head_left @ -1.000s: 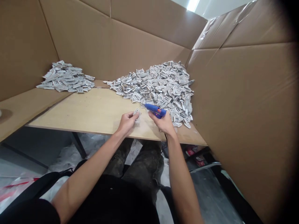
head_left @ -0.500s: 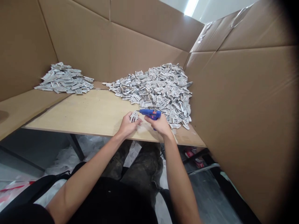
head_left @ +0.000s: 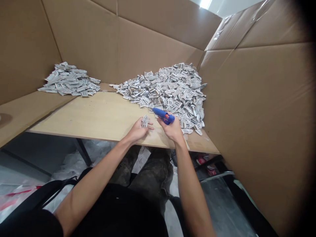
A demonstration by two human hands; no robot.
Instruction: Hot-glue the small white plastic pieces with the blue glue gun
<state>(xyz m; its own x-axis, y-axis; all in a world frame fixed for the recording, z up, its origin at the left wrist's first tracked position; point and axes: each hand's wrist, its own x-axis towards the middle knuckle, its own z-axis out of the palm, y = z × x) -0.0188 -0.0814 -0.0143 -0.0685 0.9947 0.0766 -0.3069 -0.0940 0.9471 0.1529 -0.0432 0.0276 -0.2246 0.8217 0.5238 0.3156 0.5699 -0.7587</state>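
Between the fingers of my left hand (head_left: 137,131) is a small whitish slotted piece (head_left: 145,121), pointed at one end and tilted up. My right hand (head_left: 173,130) is wrapped round a blue glue gun (head_left: 161,114) with an orange part on its body. The gun's nozzle points up and left, apart from the piece. Both hands are over the front part of the wooden tabletop (head_left: 98,115). Just beyond the glue gun lies a large heap of similar slotted pieces (head_left: 170,87).
A smaller heap of the pieces (head_left: 71,80) lies at the back left. Tall cardboard walls (head_left: 158,42) enclose the back and sides. The tabletop's front edge (head_left: 86,136) runs above my legs. Crumpled plastic (head_left: 98,151) is under the table.
The glue gun has swung away from the slotted piece, its nozzle now aimed further up. My left hand has turned the piece to a steeper, narrower angle. The view has shifted slightly.
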